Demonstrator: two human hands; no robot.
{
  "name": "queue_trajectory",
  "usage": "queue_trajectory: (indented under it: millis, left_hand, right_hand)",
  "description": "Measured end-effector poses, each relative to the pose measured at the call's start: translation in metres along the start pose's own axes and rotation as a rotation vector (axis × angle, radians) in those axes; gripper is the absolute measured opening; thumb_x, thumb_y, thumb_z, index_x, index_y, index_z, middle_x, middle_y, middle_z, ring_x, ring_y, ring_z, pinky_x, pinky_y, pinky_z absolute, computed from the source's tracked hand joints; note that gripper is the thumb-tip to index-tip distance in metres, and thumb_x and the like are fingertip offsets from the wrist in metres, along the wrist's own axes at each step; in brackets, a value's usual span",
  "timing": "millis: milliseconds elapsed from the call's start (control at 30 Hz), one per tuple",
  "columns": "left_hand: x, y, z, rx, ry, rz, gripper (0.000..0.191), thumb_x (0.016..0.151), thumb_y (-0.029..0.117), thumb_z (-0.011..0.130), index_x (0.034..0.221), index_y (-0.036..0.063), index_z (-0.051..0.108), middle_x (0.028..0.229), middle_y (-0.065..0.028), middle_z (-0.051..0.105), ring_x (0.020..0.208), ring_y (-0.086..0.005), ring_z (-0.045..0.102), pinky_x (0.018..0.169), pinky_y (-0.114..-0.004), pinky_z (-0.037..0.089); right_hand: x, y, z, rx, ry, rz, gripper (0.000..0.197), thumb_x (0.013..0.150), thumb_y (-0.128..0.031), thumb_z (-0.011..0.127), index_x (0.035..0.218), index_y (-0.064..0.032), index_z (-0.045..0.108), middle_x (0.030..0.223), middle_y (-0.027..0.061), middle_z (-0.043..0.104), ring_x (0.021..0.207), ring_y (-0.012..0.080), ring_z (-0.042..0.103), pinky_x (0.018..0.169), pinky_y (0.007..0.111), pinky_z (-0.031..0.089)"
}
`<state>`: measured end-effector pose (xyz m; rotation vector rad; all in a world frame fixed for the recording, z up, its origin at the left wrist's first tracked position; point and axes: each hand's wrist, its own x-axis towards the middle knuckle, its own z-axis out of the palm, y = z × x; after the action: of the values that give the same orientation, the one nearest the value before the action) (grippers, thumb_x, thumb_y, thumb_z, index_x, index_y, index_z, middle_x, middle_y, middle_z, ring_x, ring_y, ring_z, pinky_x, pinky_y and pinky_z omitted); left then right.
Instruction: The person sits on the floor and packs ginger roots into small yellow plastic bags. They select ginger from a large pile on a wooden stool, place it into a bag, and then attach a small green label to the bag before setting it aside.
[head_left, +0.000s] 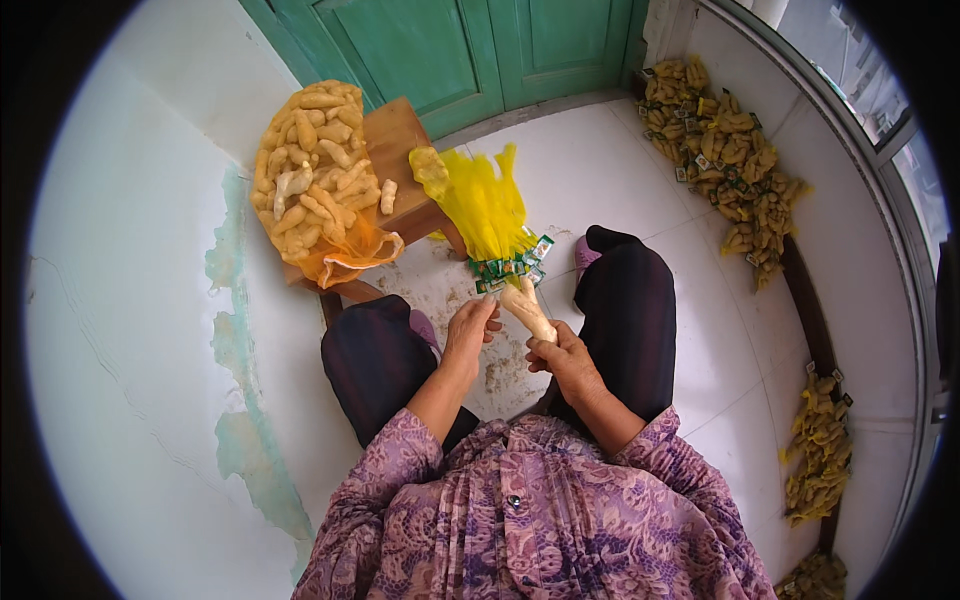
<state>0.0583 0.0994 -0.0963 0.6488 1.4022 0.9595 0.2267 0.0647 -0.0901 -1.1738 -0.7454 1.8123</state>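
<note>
In my right hand (562, 358) is a pale, branched root that looks like ginger (531, 315), its forked end pointing away from me. My left hand (471, 326) is beside that forked end, its fingers curled and its thumb near a row of green printed tags (491, 274). Whether it pinches a tag or net edge is too small to tell. The tags sit at the near ends of a bunch of yellow mesh net bags (484, 202), which spreads from the corner of a low wooden bench (401, 150). At the bunch's far left, one net part (430, 169) holds something tan.
An orange mesh sack (315, 172) full of roots leans over the bench, its mouth towards me. One loose root (388, 196) lies beside it. Filled, tagged net bags (709, 142) line the right wall, with another pile (817, 450) nearer. Dirt crumbs (495, 371) dot the tiles below my hands.
</note>
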Motion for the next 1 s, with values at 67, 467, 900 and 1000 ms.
queue_trajectory:
  millis: [67,467,900,1000]
  left_hand:
    - [0.055,-0.016,-0.005,0.011,0.121,-0.060,0.029,0.084,0.030,0.062,0.100,0.0061,0.058,0.085,-0.0031,0.058,0.073,-0.0117,0.053,0.061,-0.026,0.041]
    - [0.239,-0.061,-0.026,0.365,0.443,-0.053,0.057,0.075,0.028,0.071,0.118,-0.0034,0.049,0.113,-0.0177,0.054,0.101,-0.0266,0.055,0.078,-0.034,0.047]
    - [0.103,0.024,-0.018,-0.350,0.060,-0.068,0.023,0.085,0.025,0.062,0.101,0.0089,0.057,0.088,-0.0001,0.061,0.073,-0.0101,0.054,0.062,-0.026,0.041]
    - [0.074,0.042,-0.017,-0.316,-0.039,-0.036,0.026,0.086,0.024,0.061,0.105,0.0071,0.056,0.095,-0.0024,0.061,0.083,-0.0130,0.057,0.071,-0.028,0.044]
  right_hand:
    - [0.010,0.002,-0.009,0.006,0.048,0.045,0.033,0.082,-0.016,0.062,0.107,-0.0002,0.048,0.069,0.0024,0.053,0.061,0.0116,0.054,0.058,0.024,0.045]
    - [0.035,-0.010,-0.012,0.185,0.055,0.370,0.019,0.082,-0.017,0.061,0.094,-0.0053,0.052,0.072,0.0006,0.052,0.061,0.0101,0.049,0.061,0.022,0.042]
    - [0.055,-0.020,-0.001,0.144,0.112,0.082,0.040,0.078,-0.008,0.066,0.114,-0.0022,0.049,0.105,0.0055,0.055,0.095,0.0149,0.054,0.086,0.032,0.046]
    - [0.074,-0.031,0.020,0.223,0.075,0.093,0.048,0.080,-0.008,0.065,0.121,-0.0026,0.041,0.111,0.0074,0.051,0.097,0.0175,0.054,0.085,0.038,0.050]
